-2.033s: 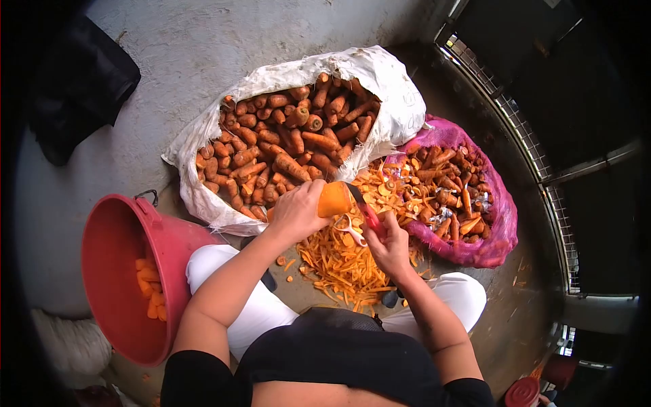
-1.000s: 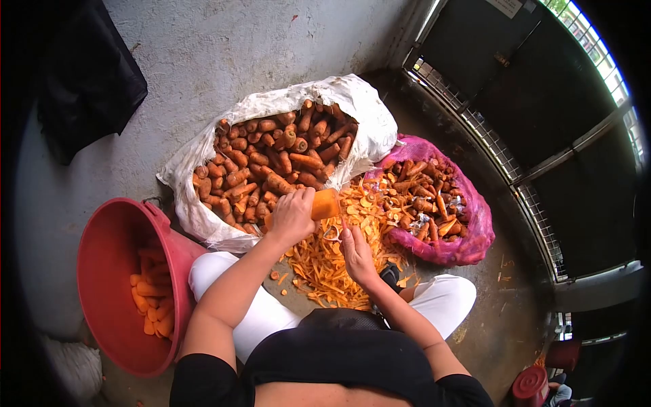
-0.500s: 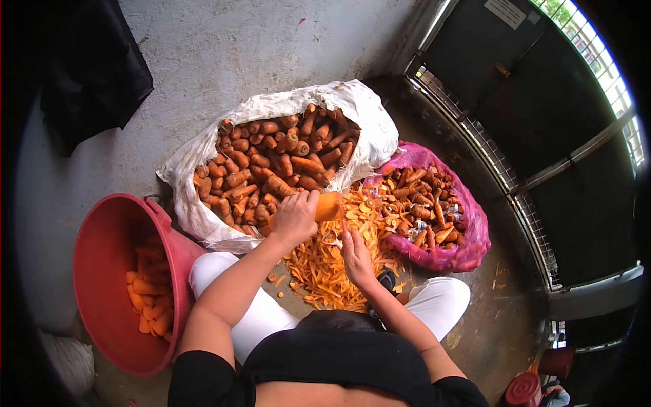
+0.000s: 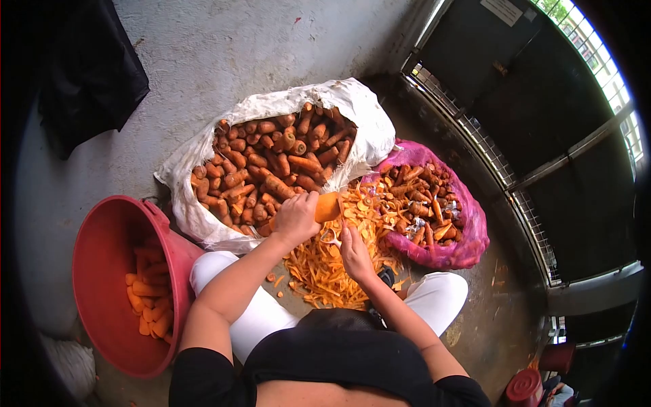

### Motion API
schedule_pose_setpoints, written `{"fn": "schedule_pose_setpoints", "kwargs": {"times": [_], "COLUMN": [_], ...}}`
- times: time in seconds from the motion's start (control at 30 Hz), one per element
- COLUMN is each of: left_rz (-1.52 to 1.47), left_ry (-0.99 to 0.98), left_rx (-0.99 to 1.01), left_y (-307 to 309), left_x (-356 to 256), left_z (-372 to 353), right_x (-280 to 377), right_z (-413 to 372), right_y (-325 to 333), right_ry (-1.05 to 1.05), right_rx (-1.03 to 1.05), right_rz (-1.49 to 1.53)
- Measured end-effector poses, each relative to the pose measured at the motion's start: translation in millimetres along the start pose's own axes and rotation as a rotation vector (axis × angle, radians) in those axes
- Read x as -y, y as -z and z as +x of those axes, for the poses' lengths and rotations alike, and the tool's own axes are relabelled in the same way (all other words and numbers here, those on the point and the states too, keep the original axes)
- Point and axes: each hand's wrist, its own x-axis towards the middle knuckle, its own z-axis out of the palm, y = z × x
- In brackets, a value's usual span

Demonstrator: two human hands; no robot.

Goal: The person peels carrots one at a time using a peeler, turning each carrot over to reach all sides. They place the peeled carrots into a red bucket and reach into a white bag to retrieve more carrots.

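- Carrot (image 4: 327,207), peeled bright orange at its blunt end, sits above the person's knees, gripped in the left hand (image 4: 295,218), whose fingers wrap round its near end.
- Right hand (image 4: 356,247) is curled shut on a peeler (image 4: 332,235); only a pale bit of the tool shows, just below the carrot.
- Heap of orange peelings (image 4: 325,271) lies on the floor under both hands.
- White sack (image 4: 369,125) of unpeeled carrots stands open just beyond the left hand.
- Pink mesh bag (image 4: 471,247), holding carrot ends and scraps, touches the sack on its right.
- Red bucket (image 4: 102,224) stands by the left knee, tilted toward the person, with peeled carrots (image 4: 149,298) inside.
- Black cloth (image 4: 88,74) lies on the concrete, well apart at upper left.
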Motion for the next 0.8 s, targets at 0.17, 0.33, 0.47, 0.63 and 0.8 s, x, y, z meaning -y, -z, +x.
{"fn": "schedule_pose_setpoints", "kwargs": {"times": [0.17, 0.33, 0.47, 0.63, 0.8], "left_rz": [-0.132, -0.162, -0.111, -0.184, -0.216], "left_ry": [0.080, 0.146, 0.064, 0.218, 0.279], "left_rx": [0.144, 0.098, -0.108, 0.167, 0.208], "left_y": [14, 7, -10, 7, 7], "left_x": [-7, -10, -3, -15, -26], "left_z": [-1, -4, -6, 1, 0], "right_x": [1, 1, 2, 5, 4], "right_z": [-4, 0, 2, 2, 2], "right_y": [0, 2, 2, 5, 11], "right_ry": [0.034, 0.032, 0.036, 0.030, -0.023], "right_rx": [-0.012, 0.013, 0.008, 0.002, 0.027], "right_rz": [-0.024, -0.055, -0.056, -0.055, -0.051]}}
